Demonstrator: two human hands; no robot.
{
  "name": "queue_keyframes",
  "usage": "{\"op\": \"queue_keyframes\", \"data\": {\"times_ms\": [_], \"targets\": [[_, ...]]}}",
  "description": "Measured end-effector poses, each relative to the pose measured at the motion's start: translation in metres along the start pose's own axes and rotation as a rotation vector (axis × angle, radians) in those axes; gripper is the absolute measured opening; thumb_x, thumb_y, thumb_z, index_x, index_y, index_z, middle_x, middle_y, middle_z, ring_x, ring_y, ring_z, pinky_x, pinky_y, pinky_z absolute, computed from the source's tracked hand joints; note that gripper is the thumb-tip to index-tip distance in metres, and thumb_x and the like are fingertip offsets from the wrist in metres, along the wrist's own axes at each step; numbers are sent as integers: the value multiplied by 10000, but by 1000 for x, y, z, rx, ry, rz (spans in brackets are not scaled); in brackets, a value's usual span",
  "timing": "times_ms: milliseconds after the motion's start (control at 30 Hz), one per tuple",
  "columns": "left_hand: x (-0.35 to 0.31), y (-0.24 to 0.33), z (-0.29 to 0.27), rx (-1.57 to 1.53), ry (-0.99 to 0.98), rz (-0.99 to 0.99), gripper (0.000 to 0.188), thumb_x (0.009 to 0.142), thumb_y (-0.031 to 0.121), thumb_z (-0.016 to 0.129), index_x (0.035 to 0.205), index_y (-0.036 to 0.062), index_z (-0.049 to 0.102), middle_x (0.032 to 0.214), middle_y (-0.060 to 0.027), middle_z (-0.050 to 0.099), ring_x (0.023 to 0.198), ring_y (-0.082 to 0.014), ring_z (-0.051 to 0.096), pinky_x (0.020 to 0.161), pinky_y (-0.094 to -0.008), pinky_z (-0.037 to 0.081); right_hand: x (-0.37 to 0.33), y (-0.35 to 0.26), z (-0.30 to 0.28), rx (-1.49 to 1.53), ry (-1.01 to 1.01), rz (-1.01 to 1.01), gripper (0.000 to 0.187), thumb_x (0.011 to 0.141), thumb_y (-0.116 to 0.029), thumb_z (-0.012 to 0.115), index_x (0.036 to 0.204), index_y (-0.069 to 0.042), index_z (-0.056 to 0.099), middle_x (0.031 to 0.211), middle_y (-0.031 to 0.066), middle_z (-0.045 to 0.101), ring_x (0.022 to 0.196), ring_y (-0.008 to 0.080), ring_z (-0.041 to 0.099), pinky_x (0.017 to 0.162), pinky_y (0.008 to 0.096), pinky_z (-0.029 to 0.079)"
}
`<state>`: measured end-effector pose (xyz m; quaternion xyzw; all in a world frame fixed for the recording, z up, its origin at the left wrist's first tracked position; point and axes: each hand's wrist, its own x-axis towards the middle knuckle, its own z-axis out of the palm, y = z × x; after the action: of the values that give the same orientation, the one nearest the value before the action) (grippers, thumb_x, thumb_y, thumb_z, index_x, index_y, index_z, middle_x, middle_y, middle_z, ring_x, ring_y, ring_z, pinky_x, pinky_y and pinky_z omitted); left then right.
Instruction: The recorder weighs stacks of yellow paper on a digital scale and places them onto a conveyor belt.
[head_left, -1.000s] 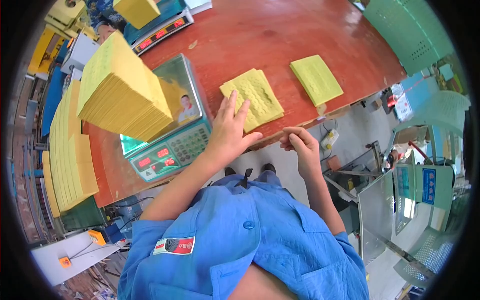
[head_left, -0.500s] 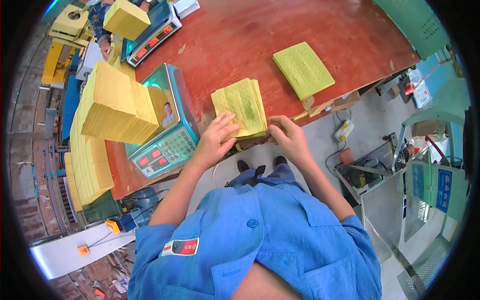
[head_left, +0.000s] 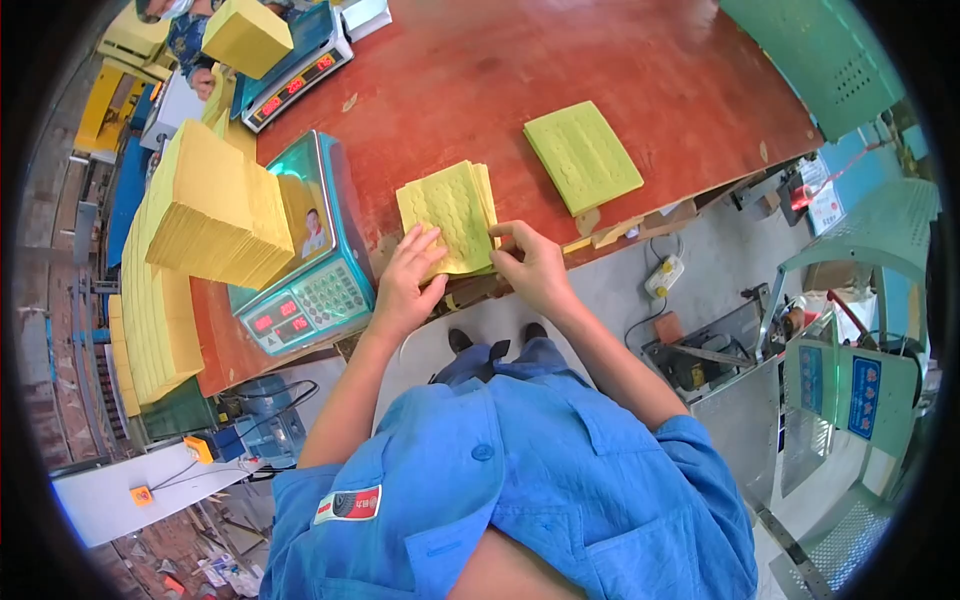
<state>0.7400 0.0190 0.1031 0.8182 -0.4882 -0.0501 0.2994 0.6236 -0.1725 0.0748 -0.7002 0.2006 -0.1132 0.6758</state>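
Observation:
A small stack of yellow, embossed paper sheets (head_left: 450,210) lies at the table's front edge, its sheets slightly fanned at the far right corner. My left hand (head_left: 408,285) rests on its near left part, fingers stretched over the top sheet and thumb by the near edge. At the stack's right edge, my right hand (head_left: 532,265) has thumb and bent forefinger closed on the sheets' side; how many sheets it pinches is hidden. A second, greener stack of embossed sheets (head_left: 583,158) lies farther right, untouched.
Left of me stands a teal digital scale (head_left: 305,300) bearing a tall yellow paper stack (head_left: 215,205). More yellow stacks (head_left: 165,330) line the left edge. A co-worker's hand (head_left: 203,82) is near another scale (head_left: 295,85). Green machine frames (head_left: 850,250) stand to the right.
The whole view has shifted a little. My right hand has moved slightly farther up along the stack's right edge and closer to it. My left hand stays on the stack.

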Motion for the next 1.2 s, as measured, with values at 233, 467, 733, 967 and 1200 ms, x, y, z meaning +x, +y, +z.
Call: {"op": "queue_keyframes", "data": {"times_ms": [233, 467, 733, 967, 1200], "targets": [[-19, -10, 26, -244, 392, -308, 460, 793, 155, 714, 1194, -17, 571, 1328, -227, 514, 1244, -367, 490, 1037, -431, 402, -12, -8, 3, 22, 17, 49, 324, 874, -21, 601, 1195, 13, 566, 803, 90, 664, 665, 119, 630, 584, 260, 516], [-6, -11, 38, -162, 420, -486, 395, 779, 106, 689, 1139, -30, 602, 1060, -202, 637, 1031, -344, 596, 901, -412, 473, -13, -1, 3, -108, 84, 39, 403, 857, -8, 635, 1252, 1, 555, 776, 64, 639, 648, 93, 588, 574, 245, 473], [1, -36, 29, -363, 443, -635, 170, 836, 48, 654, 986, -30, 671, 880, -82, 695, 770, -127, 647, 714, -275, 523, -8, 0, 14, -169, 76, -21, 457, 827, -34, 664, 1271, -12, 558, 819, 101, 678, 688, 135, 636, 651, 290, 521], [6, -20, 28, -172, 583, -447, 85, 785, 44, 685, 867, 41, 661, 781, -97, 608, 719, -231, 621, 675, -341, 507, -11, 5, 11, -130, 82, -2, 457, 853, -18, 650, 1294, -1, 532, 807, 70, 658, 658, 98, 619, 582, 243, 499], [15, -28, 27, -448, 543, -663, 157, 844, 108, 688, 958, 2, 668, 873, -79, 682, 784, -154, 642, 719, -291, 508, -13, 6, 8, -128, 85, -12, 452, 853, -17, 654, 1289, -4, 537, 803, 63, 651, 661, 95, 614, 587, 238, 496]]}}
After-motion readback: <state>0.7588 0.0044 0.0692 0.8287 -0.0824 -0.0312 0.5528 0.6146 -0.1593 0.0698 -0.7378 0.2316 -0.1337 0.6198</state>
